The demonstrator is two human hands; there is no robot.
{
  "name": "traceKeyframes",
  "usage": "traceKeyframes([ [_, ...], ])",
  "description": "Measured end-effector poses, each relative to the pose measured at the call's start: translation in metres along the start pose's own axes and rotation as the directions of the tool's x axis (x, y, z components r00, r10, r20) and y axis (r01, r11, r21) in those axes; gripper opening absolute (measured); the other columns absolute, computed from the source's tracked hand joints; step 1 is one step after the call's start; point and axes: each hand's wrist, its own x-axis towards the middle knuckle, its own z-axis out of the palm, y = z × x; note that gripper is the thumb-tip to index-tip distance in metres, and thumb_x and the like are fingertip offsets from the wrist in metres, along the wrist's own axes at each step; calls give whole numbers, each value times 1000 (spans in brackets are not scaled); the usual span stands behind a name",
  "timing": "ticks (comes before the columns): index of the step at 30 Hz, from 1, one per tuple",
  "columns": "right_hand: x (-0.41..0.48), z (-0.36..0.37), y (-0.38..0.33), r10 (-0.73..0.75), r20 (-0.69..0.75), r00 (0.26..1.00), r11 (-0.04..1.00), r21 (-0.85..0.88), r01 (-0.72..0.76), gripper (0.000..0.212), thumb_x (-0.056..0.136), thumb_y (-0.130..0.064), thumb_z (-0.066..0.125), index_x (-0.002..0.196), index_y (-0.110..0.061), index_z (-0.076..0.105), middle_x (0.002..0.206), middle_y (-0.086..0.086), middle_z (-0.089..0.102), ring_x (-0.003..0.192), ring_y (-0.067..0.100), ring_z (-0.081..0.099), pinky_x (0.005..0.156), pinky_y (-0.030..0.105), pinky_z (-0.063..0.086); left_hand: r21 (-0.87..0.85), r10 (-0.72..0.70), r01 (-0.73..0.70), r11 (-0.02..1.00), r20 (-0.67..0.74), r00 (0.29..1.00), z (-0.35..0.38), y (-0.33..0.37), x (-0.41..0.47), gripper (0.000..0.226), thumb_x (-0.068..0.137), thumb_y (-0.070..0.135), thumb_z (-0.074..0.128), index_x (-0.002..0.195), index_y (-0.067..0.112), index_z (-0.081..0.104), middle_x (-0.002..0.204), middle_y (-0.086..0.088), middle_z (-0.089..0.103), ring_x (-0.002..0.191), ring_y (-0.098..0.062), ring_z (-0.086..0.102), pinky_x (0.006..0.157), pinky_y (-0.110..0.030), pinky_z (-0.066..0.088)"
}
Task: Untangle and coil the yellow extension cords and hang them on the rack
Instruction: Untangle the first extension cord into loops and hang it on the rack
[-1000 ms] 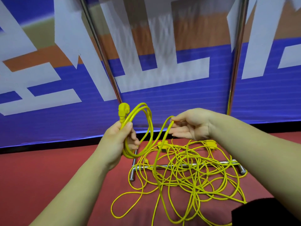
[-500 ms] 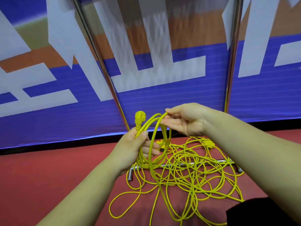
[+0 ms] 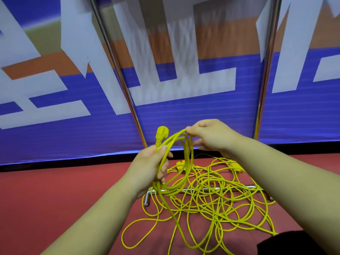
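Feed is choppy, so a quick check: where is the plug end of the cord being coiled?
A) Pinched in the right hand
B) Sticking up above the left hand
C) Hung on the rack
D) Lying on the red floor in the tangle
B: the plug sticks up just above the left hand, which grips the coil; the right hand pinches only the coil's top loop.

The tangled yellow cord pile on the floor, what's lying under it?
A chrome bar runs under the pile, its bent left end showing on the red floor. Cord loops cross much of the bar, so whether anything else lies beneath cannot be seen.
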Motion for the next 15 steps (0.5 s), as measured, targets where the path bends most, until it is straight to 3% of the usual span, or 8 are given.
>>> traceKeyframes([
  [4,-3,5,1,-73,-16,997,997,-21,73,10,88,-31,72,87,-21,73,103,4,74,91,14,70,69,21,52,-108,0,-1,994,-11,1000,-3,5,0,34,105,32,45,89,5,58,54,-5,38,39,-12,30,42,-25,36],
  [9,-1,7,5,-166,-57,985,983,-95,160,4,87,-26,72,86,-22,72,86,-5,70,81,9,62,88,37,53,-166,2,-2,986,2,1000,-9,14,-3,42,93,49,51,85,9,58,52,-2,33,40,-12,26,43,-26,34],
  [12,0,9,10,-193,-47,980,979,-75,189,4,86,-22,74,90,-21,72,85,-8,70,82,7,62,90,38,53,-162,24,-25,986,-9,1000,-13,16,-4,29,98,35,54,84,9,56,53,-1,37,41,-12,31,44,-25,39],
  [15,0,12,13,-256,-67,964,965,-81,250,7,84,-20,76,88,-20,71,79,-12,68,71,1,61,80,33,52,-223,45,-53,973,-41,998,-19,20,-4,20,103,22,51,89,8,54,60,-2,46,46,-13,40,49,-28,46],
])
